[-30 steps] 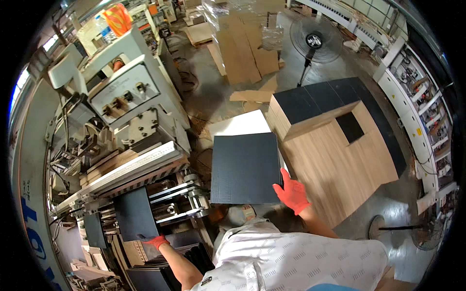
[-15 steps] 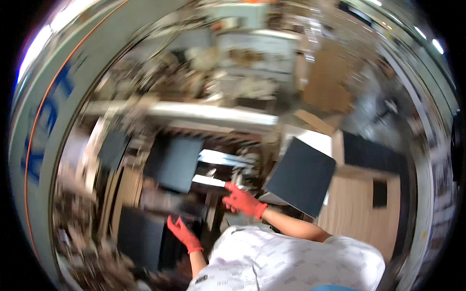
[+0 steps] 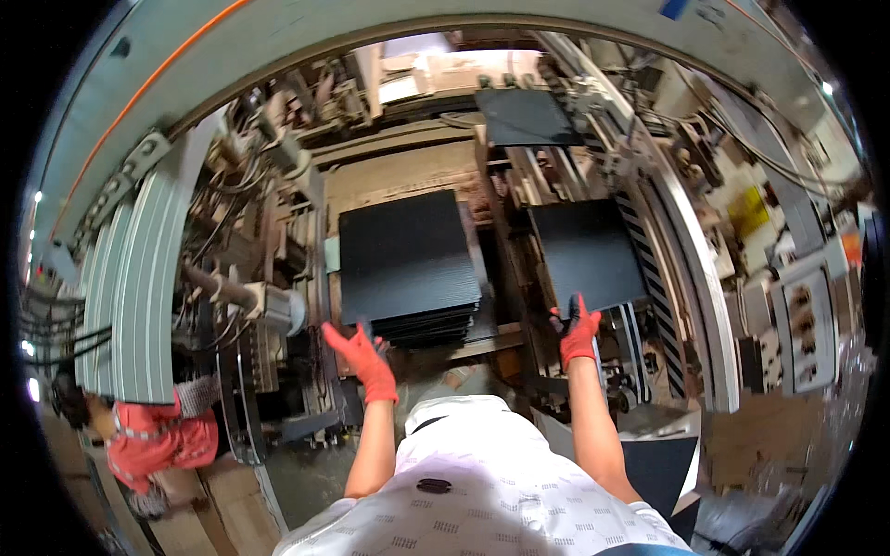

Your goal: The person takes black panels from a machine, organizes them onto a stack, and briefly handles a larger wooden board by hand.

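A stack of black rectangular panels (image 3: 403,250) lies in front of me, its many layers showing along the near edge. My left hand (image 3: 363,361), in a red glove, is at the stack's near left corner with its fingers apart; whether it touches the panels I cannot tell. To the right, a single black panel (image 3: 589,250) rests on the machine's rails. My right hand (image 3: 578,334), also red-gloved, is at that panel's near edge, fingers spread and nothing visibly gripped. Farther back, another black panel (image 3: 526,118) lies on the same line.
A striped rail (image 3: 654,287) and a long pale metal beam (image 3: 681,218) run along the right. A cylindrical machine part (image 3: 278,310) stands left of the stack. Another person in red clothing (image 3: 162,435) is at the lower left. A control box (image 3: 805,320) is at right.
My view has swung left, so the stack now lies ahead instead of at the left. Both hands have moved to the panels' near edges, the right one farther from the left.
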The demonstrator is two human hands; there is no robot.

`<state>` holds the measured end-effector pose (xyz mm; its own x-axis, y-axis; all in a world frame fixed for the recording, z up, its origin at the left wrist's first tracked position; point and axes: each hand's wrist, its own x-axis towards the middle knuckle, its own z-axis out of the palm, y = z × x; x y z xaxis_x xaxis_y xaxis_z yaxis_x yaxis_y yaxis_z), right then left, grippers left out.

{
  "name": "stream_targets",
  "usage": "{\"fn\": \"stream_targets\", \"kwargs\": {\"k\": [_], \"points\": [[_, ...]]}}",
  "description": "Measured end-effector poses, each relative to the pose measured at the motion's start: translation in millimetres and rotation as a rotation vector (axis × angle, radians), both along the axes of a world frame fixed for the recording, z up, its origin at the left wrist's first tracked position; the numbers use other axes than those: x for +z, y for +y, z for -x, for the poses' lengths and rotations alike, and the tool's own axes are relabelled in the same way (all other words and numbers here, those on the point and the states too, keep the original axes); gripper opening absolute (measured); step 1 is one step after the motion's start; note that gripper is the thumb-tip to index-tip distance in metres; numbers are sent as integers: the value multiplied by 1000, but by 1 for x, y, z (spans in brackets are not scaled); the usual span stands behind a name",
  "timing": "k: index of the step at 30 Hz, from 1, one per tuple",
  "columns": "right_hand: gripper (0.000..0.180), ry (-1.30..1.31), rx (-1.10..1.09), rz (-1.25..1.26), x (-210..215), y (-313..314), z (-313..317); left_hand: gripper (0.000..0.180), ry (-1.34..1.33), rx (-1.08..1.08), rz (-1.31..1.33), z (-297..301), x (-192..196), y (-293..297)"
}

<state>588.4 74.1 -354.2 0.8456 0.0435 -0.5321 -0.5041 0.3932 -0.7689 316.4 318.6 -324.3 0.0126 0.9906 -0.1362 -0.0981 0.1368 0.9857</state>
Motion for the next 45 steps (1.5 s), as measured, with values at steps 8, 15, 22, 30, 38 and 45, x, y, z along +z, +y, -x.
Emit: {"fn": "stream_targets", "kwargs": {"k": [8, 15, 22, 30, 38, 45], "points": [[40, -80, -60, 35, -37, 0, -13, 77, 140, 2, -43, -22, -16, 15], [34, -69, -120, 40, -38, 18, -24, 24, -146, 89, 207, 7, -87, 45], [31, -112, -77, -41, -17, 4, -28, 23, -230, -501, 281, 36, -64, -15], [44, -95, -188, -318, 55, -85, 68, 50, -132, -604, 206, -14, 36, -36], [67, -214, -226, -191, 119, -201, 224, 28, -273, -797, 507, -140, 29, -88], [60, -375, -316, 124, 118, -238, 296, 39, -286, -815, 367, -272, -43, -162]]}}
